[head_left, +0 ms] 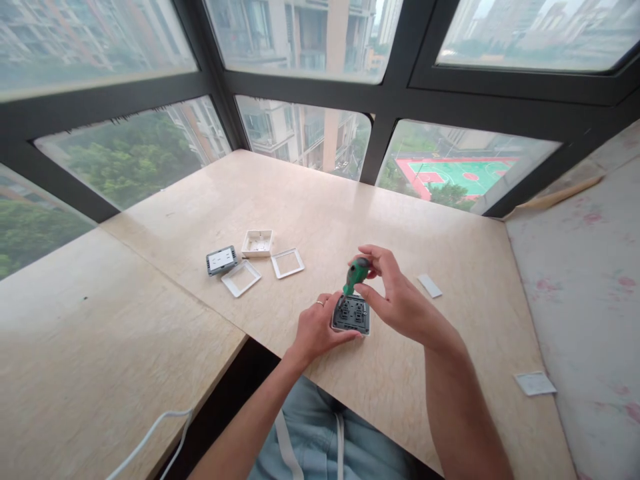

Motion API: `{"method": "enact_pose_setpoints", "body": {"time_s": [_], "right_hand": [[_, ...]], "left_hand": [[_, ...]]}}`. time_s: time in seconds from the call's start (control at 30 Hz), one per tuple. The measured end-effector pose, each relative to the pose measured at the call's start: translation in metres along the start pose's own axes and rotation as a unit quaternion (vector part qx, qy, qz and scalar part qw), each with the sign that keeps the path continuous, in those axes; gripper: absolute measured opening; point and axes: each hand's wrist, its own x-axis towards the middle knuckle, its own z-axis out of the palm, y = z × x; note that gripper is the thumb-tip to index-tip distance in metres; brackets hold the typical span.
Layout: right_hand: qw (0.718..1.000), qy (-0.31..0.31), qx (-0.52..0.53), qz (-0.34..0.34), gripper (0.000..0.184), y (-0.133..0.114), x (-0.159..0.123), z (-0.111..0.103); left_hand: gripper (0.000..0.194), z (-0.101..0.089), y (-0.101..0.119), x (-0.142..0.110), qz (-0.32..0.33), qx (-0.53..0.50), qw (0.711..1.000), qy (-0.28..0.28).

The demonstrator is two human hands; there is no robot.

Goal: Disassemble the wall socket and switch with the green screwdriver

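Observation:
A wall switch [352, 317] with a dark grey inner face and a white edge lies on the table near its front edge. My left hand [319, 327], a ring on one finger, grips it along its left and near sides. In my right hand [389, 288] is a screwdriver [356, 275] with a green and dark grey handle, held between thumb and fingers. It stands nearly upright, slightly tilted, over the switch's upper left part. Its tip is too small to make out against the grey face.
To the left lie a grey-backed socket [221, 259], a white box [257, 243] and two white frames [241, 278] [287, 263]. White plates [430, 286] [535, 383] lie to the right. A white cable [165, 417] crosses the near left edge. Windows and a papered wall border the table [165, 347].

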Motion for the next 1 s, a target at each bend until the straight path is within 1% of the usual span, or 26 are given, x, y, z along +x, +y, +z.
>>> {"method": "enact_pose_setpoints", "body": {"time_s": [0.07, 0.13, 0.23, 0.27, 0.33, 0.43, 0.47, 0.53, 0.6, 0.73, 0.87, 0.93, 1.0], "right_hand": [[1.000, -0.018, 0.018, -0.017, 0.046, -0.003, 0.001, 0.002], [0.999, -0.021, 0.029, -0.011, 0.042, -0.009, 0.005, 0.004], [0.999, 0.012, 0.028, 0.024, 0.035, -0.016, 0.009, 0.007], [0.998, 0.018, 0.043, 0.035, 0.034, -0.018, 0.010, 0.009], [0.991, 0.015, 0.123, 0.044, 0.035, -0.018, 0.011, 0.012], [0.961, -0.002, 0.272, 0.051, 0.035, -0.013, 0.012, 0.021], [0.951, 0.007, 0.304, 0.062, 0.034, -0.011, 0.012, 0.024], [0.935, 0.047, 0.338, 0.096, 0.033, -0.007, 0.013, 0.030], [0.924, 0.086, 0.355, 0.115, 0.033, -0.006, 0.013, 0.035], [0.917, 0.103, 0.369, 0.108, 0.032, -0.005, 0.012, 0.042], [0.919, 0.147, 0.348, 0.110, 0.043, -0.003, 0.012, 0.050], [0.911, 0.165, 0.361, 0.108, 0.048, -0.001, 0.012, 0.054], [0.903, 0.168, 0.382, 0.098, 0.050, 0.000, 0.014, 0.056]], "left_hand": [[0.087, 0.001, 0.001, 0.001, 0.001, 0.007, 1.000, 0.002], [0.084, 0.001, 0.002, 0.001, 0.001, 0.009, 1.000, 0.003], [0.081, 0.001, 0.002, 0.002, -0.005, 0.010, 1.000, 0.001], [0.080, 0.001, 0.002, 0.002, -0.007, 0.011, 1.000, 0.001], [0.077, 0.001, 0.002, 0.002, -0.011, 0.011, 1.000, 0.000], [0.079, 0.002, 0.002, 0.002, -0.012, 0.013, 1.000, 0.005], [0.080, 0.003, 0.002, 0.002, -0.011, 0.014, 1.000, 0.006], [0.084, 0.003, 0.002, 0.002, -0.010, 0.015, 1.000, 0.006], [0.086, 0.002, 0.002, 0.001, -0.014, 0.014, 1.000, 0.001], [0.084, 0.000, 0.003, 0.001, -0.019, -0.001, 1.000, -0.004], [0.079, 0.000, 0.003, 0.001, -0.014, -0.016, 1.000, -0.002], [0.080, 0.000, 0.001, 0.001, -0.009, -0.016, 1.000, 0.002], [0.082, 0.002, 0.000, 0.000, -0.003, -0.013, 1.000, 0.009]]}}
